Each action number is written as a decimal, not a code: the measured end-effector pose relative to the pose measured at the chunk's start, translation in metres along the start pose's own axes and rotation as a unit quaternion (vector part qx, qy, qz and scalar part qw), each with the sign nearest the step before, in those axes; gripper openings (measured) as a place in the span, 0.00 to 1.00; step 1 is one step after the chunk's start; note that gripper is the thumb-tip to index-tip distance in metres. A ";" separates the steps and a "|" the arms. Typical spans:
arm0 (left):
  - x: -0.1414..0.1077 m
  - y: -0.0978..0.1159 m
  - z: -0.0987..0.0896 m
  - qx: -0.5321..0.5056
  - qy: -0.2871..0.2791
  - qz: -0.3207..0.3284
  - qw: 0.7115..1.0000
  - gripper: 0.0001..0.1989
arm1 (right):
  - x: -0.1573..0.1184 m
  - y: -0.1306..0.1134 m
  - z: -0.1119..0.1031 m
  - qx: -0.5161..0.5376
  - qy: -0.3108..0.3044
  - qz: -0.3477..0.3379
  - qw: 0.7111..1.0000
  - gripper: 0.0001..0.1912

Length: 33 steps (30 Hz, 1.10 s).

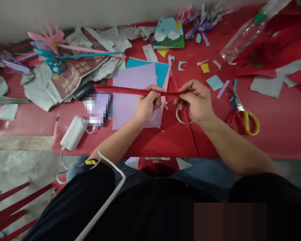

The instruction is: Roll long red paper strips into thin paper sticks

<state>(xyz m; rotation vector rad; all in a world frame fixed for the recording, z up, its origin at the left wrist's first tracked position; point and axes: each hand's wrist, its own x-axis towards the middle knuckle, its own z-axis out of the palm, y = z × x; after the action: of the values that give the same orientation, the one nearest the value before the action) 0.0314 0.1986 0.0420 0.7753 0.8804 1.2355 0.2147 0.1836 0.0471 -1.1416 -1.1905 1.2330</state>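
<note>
A narrow bundle of folded red paper (120,89) stretches level between both hands, its layered end fanning slightly at the left. My left hand (149,103) pinches it near the middle, over a stack of lilac paper (132,113). At its right end my right hand (196,102) grips it between thumb and fingers. Beneath the right hand a thin red stick (192,134) slants across the table. A white ring (180,117), perhaps a tape roll, lies under that stick, partly hidden by the hand.
Scissors with yellow handles (251,123) lie at the right among paper scraps. A clear bottle (243,40) is farther back. At the left are a white power bank (74,132) with a cable, a phone (99,107), newspaper (75,75) and paper flowers (48,36). A decorated card (169,33) lies behind.
</note>
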 end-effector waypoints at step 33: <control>0.004 -0.014 -0.011 -0.020 -0.127 0.048 0.991 0.18 | -0.018 0.023 0.021 -0.019 0.062 -0.087 0.994 0.22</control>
<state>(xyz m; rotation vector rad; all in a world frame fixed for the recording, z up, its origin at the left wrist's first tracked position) 0.0286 0.2003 0.0238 0.9296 0.6152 1.2037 0.1927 0.1661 0.0246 -1.1014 -1.1961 0.9969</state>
